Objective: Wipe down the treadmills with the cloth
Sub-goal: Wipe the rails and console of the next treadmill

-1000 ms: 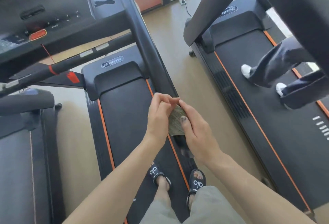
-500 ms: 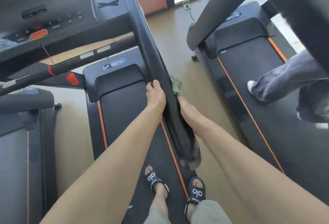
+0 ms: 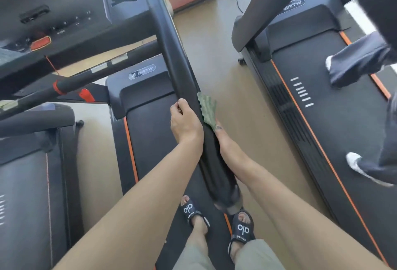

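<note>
The right hand (image 3: 223,138) lies mostly behind the handrail (image 3: 182,80), so its grip on the green cloth (image 3: 208,109) cannot be made out; only a cloth corner shows beyond the rail. The left hand's (image 3: 185,122) fingertips curl out of sight around the rail. Below the grips, the rail's end blurs. A walker's legs (image 3: 365,59) are cut by the right edge.

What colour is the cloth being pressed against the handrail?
The cloth is green with a bumpy, ridged texture, seen in the head view.
</note>
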{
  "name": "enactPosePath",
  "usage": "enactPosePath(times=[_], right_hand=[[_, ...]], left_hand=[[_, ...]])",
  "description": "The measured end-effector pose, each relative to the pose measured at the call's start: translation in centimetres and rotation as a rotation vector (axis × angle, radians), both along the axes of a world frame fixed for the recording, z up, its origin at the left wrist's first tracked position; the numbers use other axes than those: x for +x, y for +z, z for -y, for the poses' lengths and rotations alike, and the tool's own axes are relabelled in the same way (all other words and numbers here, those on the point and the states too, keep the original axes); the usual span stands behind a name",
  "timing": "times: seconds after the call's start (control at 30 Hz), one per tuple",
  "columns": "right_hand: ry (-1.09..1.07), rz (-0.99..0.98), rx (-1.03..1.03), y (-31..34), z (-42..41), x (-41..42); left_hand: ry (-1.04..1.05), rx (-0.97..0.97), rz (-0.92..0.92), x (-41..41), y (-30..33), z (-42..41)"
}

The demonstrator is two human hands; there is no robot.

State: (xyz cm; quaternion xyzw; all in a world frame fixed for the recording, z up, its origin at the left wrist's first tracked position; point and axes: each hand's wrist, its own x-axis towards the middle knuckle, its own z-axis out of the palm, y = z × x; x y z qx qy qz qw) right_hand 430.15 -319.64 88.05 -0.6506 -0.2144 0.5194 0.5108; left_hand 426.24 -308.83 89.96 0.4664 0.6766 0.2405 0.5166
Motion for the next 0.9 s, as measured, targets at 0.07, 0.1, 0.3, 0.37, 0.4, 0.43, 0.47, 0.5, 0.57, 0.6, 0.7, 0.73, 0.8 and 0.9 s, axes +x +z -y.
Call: enactPosePath(times=[0.07, 0.1, 0.3, 0.37, 0.4, 0.43, 0.47, 0.5, 0.57, 0.6, 0.7, 0.73, 0.8, 0.9], right_hand=[[0.002, -0.031, -0.012, -0.7, -2.9, 1.4], [0.007, -0.044, -0.016, -0.9, -2.5, 1.0], [-0.005, -0.072, -0.038, 0.1, 8.6, -4.3], [-0.017, -0.025, -0.054, 0.6, 7.0, -3.5], [0.001, 0.020, -0.031, 0.7, 5.1, -2.5], [0.021, 0.067, 0.004, 0.7, 2.4, -1.4], [0.038, 0.105, 0.040, 0.2, -0.5, -0.1], [0.036, 0.127, 0.059, 0.3, -3.5, 1.2], [0.023, 0.176, 0.023, 0.6, -8.0, 3.4], [0.028, 0.200, 0.022, 0.9, -9.0, 3.7], [0.077, 0.280, 0.007, 2.0, -5.7, 1.8], [0.100, 0.340, -0.008, 2.5, -3.9, 0.7], [0.160, 0.480, -0.048, 3.3, -1.9, -0.6], [0.231, 0.724, -0.076, 3.8, -6.5, 0.6]], left_hand=[[0.002, 0.007, -0.009, 0.1, 0.0, 0.0], [-0.004, 0.010, -0.010, 0.1, -0.1, 0.0], [0.008, 0.005, 0.004, -0.1, -0.2, 0.2], [0.014, -0.024, 0.032, 0.0, -0.1, 0.3], [0.022, -0.041, 0.057, 0.0, 0.0, 0.4], [0.036, -0.052, 0.080, -0.1, 0.0, 0.3], [0.047, -0.055, 0.096, -0.1, 0.0, 0.3], [0.055, -0.052, 0.104, -0.2, -0.2, 0.2], [0.068, -0.039, 0.114, -0.2, -0.5, 0.3], [0.077, -0.040, 0.129, -0.2, -0.5, 0.2], [0.098, -0.088, 0.201, -0.4, -0.9, 0.4], [0.105, -0.126, 0.229, -0.6, -1.2, 0.2], [0.110, -0.226, 0.280, -1.2, -2.3, -0.7], [0.056, -0.383, 0.268, -2.2, -1.8, -3.9]])
